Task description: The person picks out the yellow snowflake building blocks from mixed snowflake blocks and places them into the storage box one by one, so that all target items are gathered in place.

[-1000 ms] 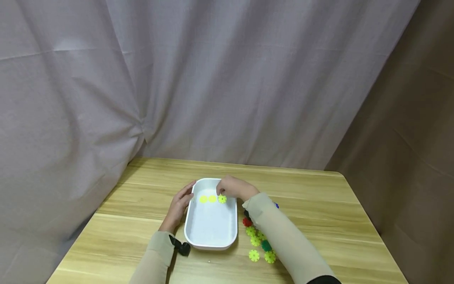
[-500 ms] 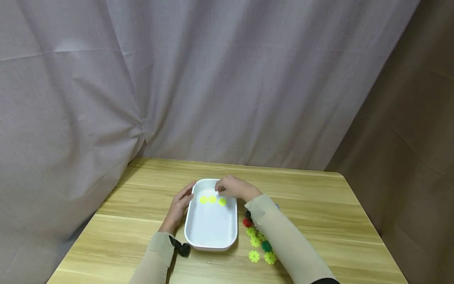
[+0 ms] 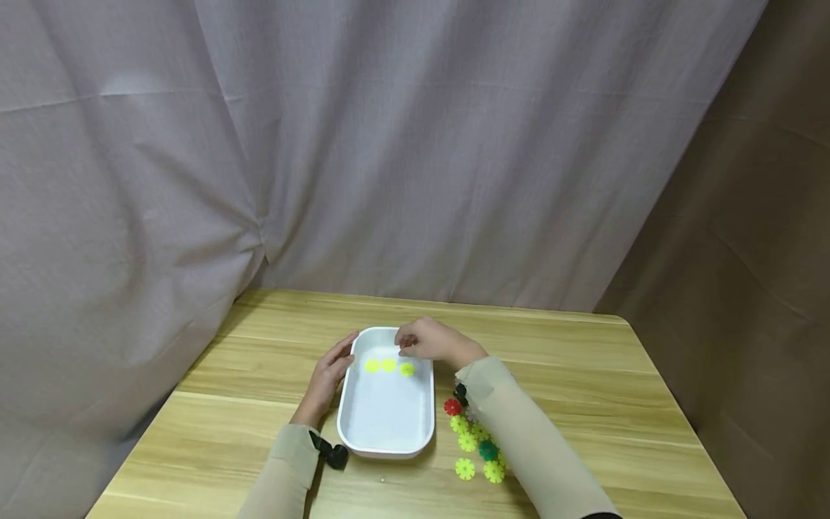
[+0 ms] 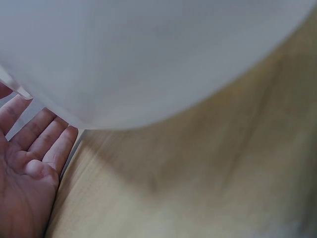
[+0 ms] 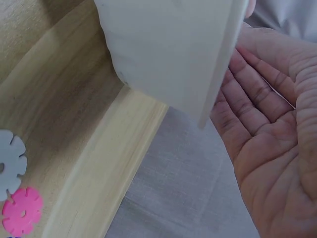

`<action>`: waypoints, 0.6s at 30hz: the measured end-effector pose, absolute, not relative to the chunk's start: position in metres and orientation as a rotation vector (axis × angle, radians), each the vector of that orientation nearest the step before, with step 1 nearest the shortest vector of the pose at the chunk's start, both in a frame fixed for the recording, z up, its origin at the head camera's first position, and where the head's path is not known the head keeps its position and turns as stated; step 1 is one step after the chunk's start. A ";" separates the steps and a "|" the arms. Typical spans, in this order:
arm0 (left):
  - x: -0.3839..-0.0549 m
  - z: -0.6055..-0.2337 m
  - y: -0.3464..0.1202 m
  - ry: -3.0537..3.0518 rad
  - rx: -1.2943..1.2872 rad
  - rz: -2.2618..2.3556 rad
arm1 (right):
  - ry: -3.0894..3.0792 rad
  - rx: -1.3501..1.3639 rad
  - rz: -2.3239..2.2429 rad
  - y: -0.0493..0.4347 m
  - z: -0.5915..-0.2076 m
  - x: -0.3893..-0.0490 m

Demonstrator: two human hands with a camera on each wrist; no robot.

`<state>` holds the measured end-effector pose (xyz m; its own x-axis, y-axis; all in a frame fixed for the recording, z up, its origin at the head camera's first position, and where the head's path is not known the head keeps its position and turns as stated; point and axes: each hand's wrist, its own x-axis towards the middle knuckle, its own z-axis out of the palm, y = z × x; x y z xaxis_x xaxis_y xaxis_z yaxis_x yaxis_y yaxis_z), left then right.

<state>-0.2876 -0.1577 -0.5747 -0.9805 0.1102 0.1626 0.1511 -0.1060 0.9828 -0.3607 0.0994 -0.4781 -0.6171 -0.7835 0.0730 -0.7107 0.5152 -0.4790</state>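
Observation:
The white tray (image 3: 386, 414) stands on the table with three yellow notched plastic discs in a row near its far end: one on the left (image 3: 372, 366), one in the middle (image 3: 388, 365), one on the right (image 3: 406, 369). My left hand (image 3: 324, 378) holds the tray's left side, thumb at the rim and fingers along the outer wall; in the left wrist view the palm (image 4: 25, 173) shows beside that wall. Above the far right corner hovers my right hand (image 3: 436, 341), fingers loosely bent, with nothing visible in them; the tray wall partly hides its fingertips (image 5: 230, 109) in the right wrist view.
Right of the tray lies a loose group of notched discs, among them a red one (image 3: 452, 407), a dark green one (image 3: 488, 450) and several yellow ones (image 3: 465, 468). White (image 5: 11, 161) and pink (image 5: 22, 212) discs show in the right wrist view. Grey curtain (image 3: 421, 158) hangs behind the table.
My right hand has let go of the rightmost yellow disc, which now lies flat in the tray, and has drawn slightly up and right. The left hand has stayed on the tray.

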 end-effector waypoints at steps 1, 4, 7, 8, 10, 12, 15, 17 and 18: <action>-0.287 -0.575 -0.158 -2.081 -0.305 -2.294 | 2.602 -1.286 -0.724 0.101 -0.477 -0.360; -0.287 -0.574 -0.158 -2.081 -0.305 -2.293 | 2.624 -1.236 -0.761 0.105 -0.475 -0.356; -0.286 -0.574 -0.157 -2.089 -0.293 -2.290 | 2.636 -1.204 -0.814 0.112 -0.474 -0.352; -0.286 -0.574 -0.157 -2.091 -0.289 -2.286 | 2.640 -1.197 -0.827 0.115 -0.474 -0.351; -0.286 -0.574 -0.157 -2.092 -0.278 -2.281 | 2.638 -1.183 -0.857 0.122 -0.473 -0.349; -0.286 -0.574 -0.157 -2.095 -0.273 -2.269 | 2.638 -1.167 -0.882 0.128 -0.471 -0.347; -0.286 -0.573 -0.157 -2.096 -0.271 -2.266 | 2.639 -1.150 -0.933 0.138 -0.468 -0.344; -0.286 -0.573 -0.157 -2.096 -0.277 -2.268 | 2.654 -1.133 -0.957 0.143 -0.466 -0.341; -0.286 -0.573 -0.157 -2.098 -0.274 -2.269 | 2.661 -1.123 -0.968 0.146 -0.465 -0.339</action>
<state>-0.2862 -0.1568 -0.5733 -0.9836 0.0904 0.1560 0.1484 -0.0850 0.9853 -0.3391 0.1461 -0.4649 -0.7244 -0.6727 0.1505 -0.6121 0.5273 -0.5894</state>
